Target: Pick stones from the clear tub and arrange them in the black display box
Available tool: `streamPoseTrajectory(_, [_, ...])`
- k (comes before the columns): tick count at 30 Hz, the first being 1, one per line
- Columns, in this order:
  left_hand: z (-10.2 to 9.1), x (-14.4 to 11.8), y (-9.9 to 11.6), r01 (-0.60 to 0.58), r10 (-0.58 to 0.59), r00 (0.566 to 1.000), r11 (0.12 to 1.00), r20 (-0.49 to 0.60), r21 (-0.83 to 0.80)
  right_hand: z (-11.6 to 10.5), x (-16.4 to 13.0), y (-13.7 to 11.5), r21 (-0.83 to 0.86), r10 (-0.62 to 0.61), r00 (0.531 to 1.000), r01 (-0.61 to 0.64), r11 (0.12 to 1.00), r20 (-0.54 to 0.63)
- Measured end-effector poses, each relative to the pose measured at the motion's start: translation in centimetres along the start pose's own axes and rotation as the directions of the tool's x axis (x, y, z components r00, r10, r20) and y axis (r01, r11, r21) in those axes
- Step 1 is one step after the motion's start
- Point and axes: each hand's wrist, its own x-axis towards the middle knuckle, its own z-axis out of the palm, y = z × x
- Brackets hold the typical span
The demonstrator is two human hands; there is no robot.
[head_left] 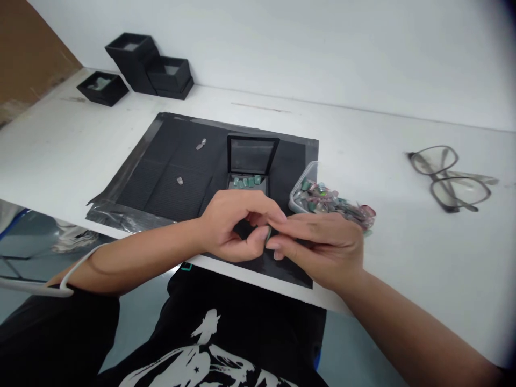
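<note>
My left hand (237, 223) and my right hand (322, 242) meet above the front of the black mat. Both pinch one small dark green press-on nail (268, 234), seen nearly edge-on between the fingertips. Just behind my left hand stands a small black box (253, 156) with its lid raised. In its base several green press-on nails (250, 182) lie in a row, and my fingers hide the front of the box. To the right, beyond my right hand, a clear plastic tub (297, 194) is heaped with mixed press-on nails (322, 200).
The black mat (161, 156) has taped edges and bears two small pale nail pieces (180, 181), (201, 144). Black boxes (133, 64) are stacked at the back left, one smaller box (102, 88) beside them. Eyeglasses (447, 174) lie at the right.
</note>
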Motion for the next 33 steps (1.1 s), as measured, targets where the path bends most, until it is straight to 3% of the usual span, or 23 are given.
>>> streamPoseTrajectory(5, [0.2,0.1,0.6,0.064,-0.057,0.997,0.989,0.051,-0.137,-0.1,0.0,0.5,0.009,-0.043,0.999,0.043,0.999,-0.029])
streamPoseTrajectory(12, [0.7,-0.1,0.8,0.257,-0.256,0.966,0.922,0.045,-0.291,-1.0,0.5,0.5,-0.091,-0.114,0.993,0.114,0.989,0.007])
streamPoseTrajectory(17, [1.1,-0.1,0.5,0.262,-0.28,0.96,0.902,-0.003,-0.344,-1.1,0.7,0.6,-0.152,-0.176,0.984,0.177,0.972,0.021])
streamPoseTrajectory(21, [1.3,-0.1,0.6,0.313,-0.339,0.941,0.871,-0.001,-0.38,-1.1,0.8,0.6,-0.199,-0.16,0.987,0.159,0.967,0.009])
streamPoseTrajectory(24, [1.3,-0.1,0.6,0.302,-0.318,0.948,0.884,0.012,-0.358,-0.8,0.7,0.6,-0.215,-0.132,0.99,0.12,0.969,-0.041])
streamPoseTrajectory(29, [1.0,-0.1,0.2,0.312,-0.322,0.944,0.941,-0.066,-0.13,-0.3,0.6,0.7,-0.234,-0.079,0.99,0.05,0.971,-0.116])
streamPoseTrajectory(33, [0.8,0.1,0.3,0.287,-0.288,0.958,0.95,0.008,-0.12,-0.3,0.5,0.6,-0.266,-0.078,0.99,0.044,0.963,-0.12])
